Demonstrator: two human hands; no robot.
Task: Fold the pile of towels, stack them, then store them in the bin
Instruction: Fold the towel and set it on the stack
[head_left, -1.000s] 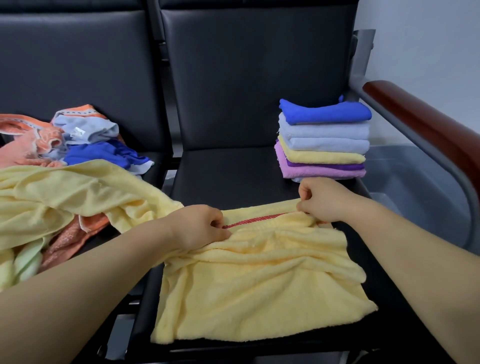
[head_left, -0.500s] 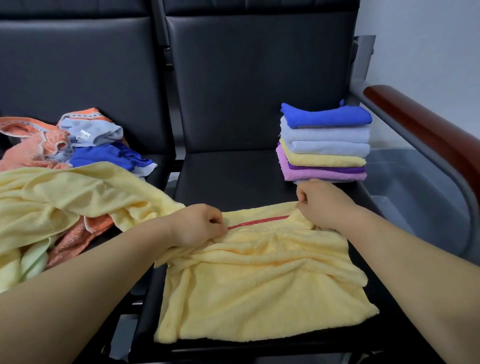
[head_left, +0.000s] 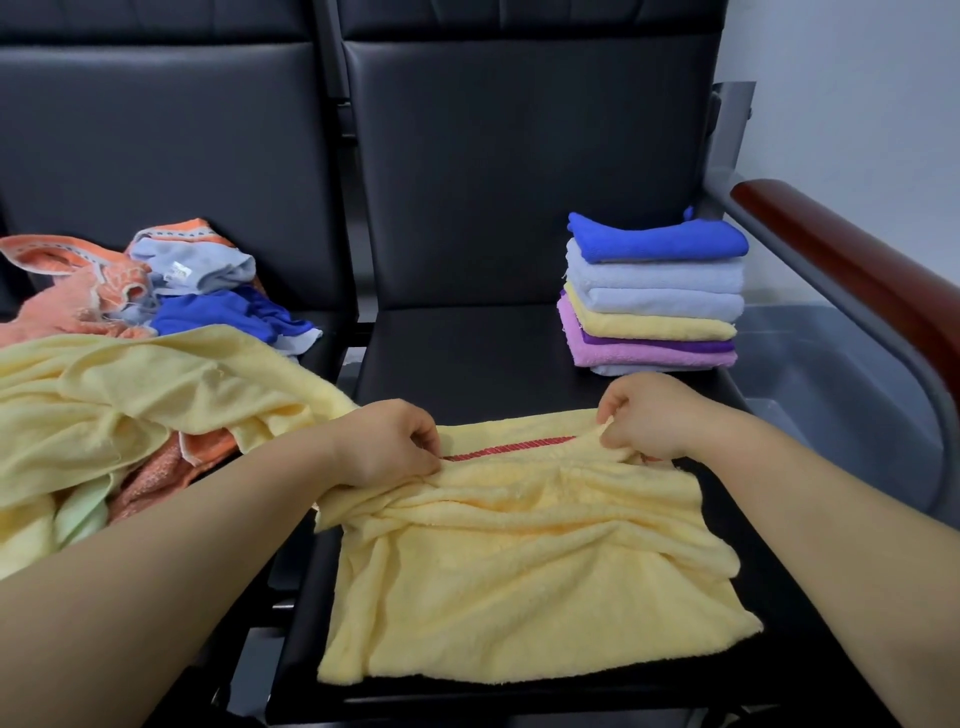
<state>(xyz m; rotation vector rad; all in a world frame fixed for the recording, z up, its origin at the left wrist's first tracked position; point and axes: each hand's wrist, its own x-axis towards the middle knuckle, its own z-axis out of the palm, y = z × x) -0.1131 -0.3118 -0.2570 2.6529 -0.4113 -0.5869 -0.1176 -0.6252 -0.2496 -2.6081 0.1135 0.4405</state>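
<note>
My left hand and right hand both pinch the far edge of the yellow towel by its red stripe, spread on the bench. Soft, light, floppy terry, I reckon, so the corners are where to hold. Folded stack just behind, unfolded pile to my left. One white tag there, unreadable.

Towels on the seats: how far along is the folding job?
Done: a folded stack sits on the seat. In hand: both the left hand and right hand pinch the far edge of a yellow towel spread on that seat. Left: the loose pile beside it needs folding, and nothing is stored yet.
</note>
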